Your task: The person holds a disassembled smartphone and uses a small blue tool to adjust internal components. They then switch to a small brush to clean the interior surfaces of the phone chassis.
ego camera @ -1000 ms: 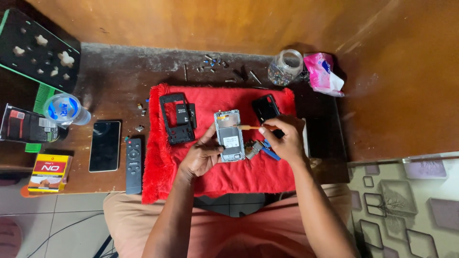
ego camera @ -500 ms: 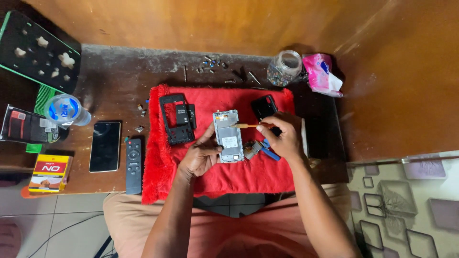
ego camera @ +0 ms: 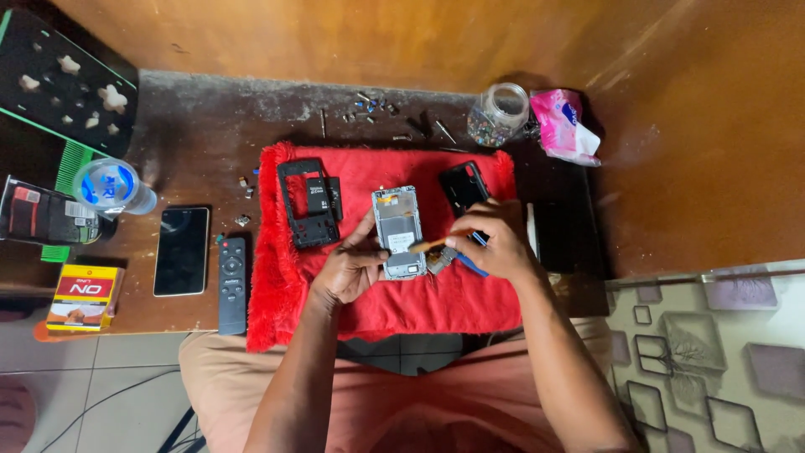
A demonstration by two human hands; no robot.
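Far left: a black tray [ego camera: 63, 84] with small pale pieces sits at the table's corner, with a green edge beside it.
Left edge: a bottle with a blue cap [ego camera: 113, 186] stands next to a dark box [ego camera: 42, 214]; below them lies a yellow and red carton [ego camera: 84, 294].
Bare wood: a dark phone [ego camera: 181, 250] lies face up, and a black remote [ego camera: 232, 273] lies just to its right, both flat on the wooden table [ego camera: 193, 126].
Mat: a red fringed cloth [ego camera: 402, 294] covers the middle of the table, in front of the seated person.
On the mat, left: a black phone frame [ego camera: 308, 201] lies flat, apart from the hands.
Left hand [ego camera: 352, 270]: fingers curled, thumb and fingertips pinching the left side and lower end of the opened phone body [ego camera: 398, 228].
Opened phone body: it rests on the cloth at its centre, long side pointing away from the person, insides facing up.
Right hand [ego camera: 495, 243]: closed in a pen grip round a thin tool with an orange shaft [ego camera: 436, 243], whose tip meets the lower part of the phone body; a blue handle [ego camera: 471, 267] shows under the palm.
Behind that hand: a black back cover [ego camera: 463, 186] lies on the cloth.
Back of table: loose screws and small parts [ego camera: 373, 107] are scattered near the wall.
Right: a clear jar [ego camera: 496, 113] of small bits stands beside a pink packet [ego camera: 563, 124].
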